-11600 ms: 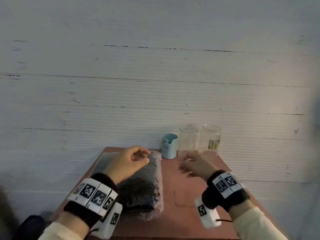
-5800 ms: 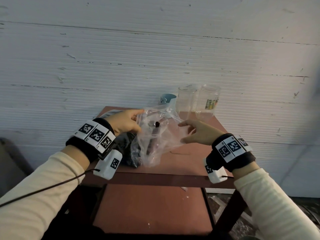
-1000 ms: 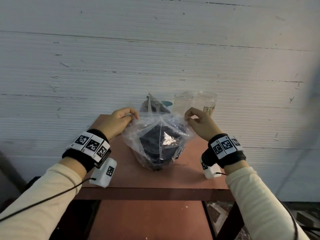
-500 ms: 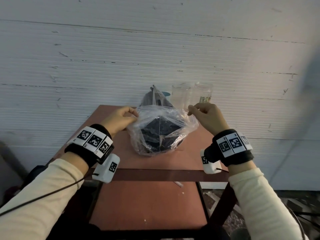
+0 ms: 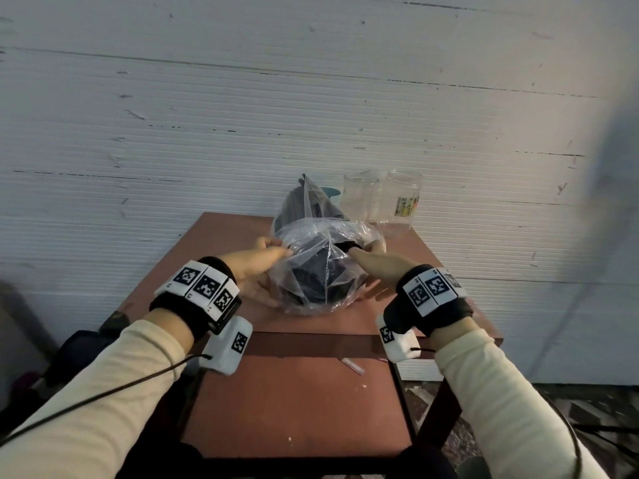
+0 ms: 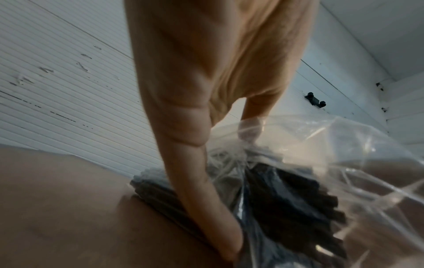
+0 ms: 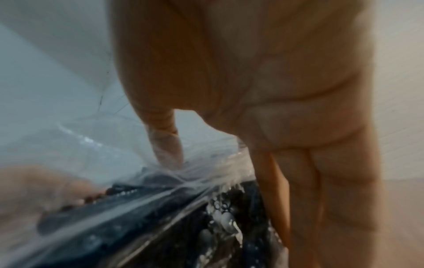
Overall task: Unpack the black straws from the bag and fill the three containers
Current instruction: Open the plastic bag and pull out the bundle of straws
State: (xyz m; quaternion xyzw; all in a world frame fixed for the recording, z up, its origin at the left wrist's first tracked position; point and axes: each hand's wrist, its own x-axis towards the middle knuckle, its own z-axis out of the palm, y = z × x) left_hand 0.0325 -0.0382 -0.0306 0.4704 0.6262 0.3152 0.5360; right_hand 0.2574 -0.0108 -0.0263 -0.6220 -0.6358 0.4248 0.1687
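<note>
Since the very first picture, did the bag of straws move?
Yes. The bag moved right on the table, now standing bunched in front of the clear jars instead of lying flat.

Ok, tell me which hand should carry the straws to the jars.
Right, probably. The right hand is on the bag's side nearest the clear jars, at the table's far right; the left hand could steady the bag.
</note>
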